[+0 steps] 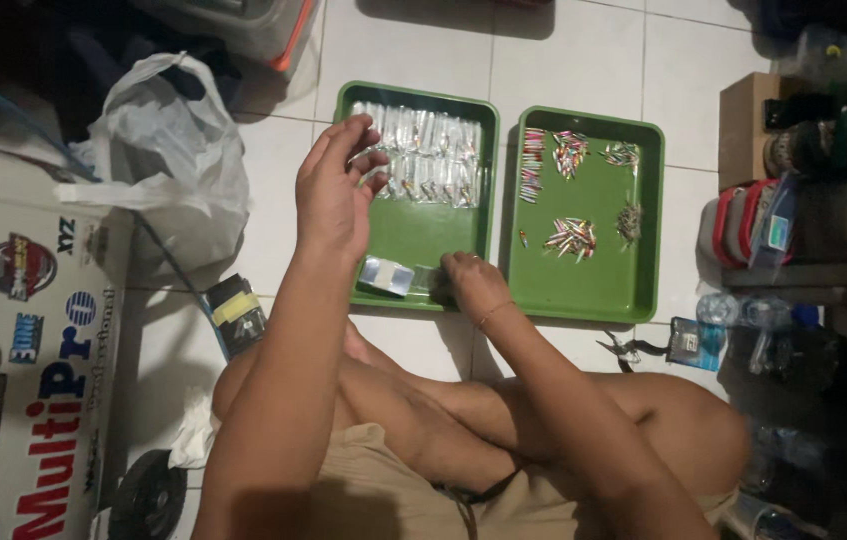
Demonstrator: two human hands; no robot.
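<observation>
A person sits cross-legged on a tiled floor (583,55) before two green trays laid side by side. The left hand (335,190) hovers over the near-left corner of the left tray (421,255), its grip loose and narrow, fingers curled with thumb and fingertips close together; whether anything small is pinched there cannot be told. Just beyond its fingertips lie rows of clear packets (428,155), filling the far half of that tray. The right hand (473,283) rests at the tray's near edge, its grip closed down on a clear packet (421,277), with a small pale pack (386,275) touching the tray floor just to its left, between the two hands. Just to the right of the right hand sits the right tray (603,290), holding several separate heaps of small colourful lures (571,237). Left of the left hand, well apart, a white plastic bag (173,150) slumps on the floor beside a large white machine (28,330). Near the right forearm, pliers (623,350) lie on the tiles by a small blue packet (693,343).
</observation>
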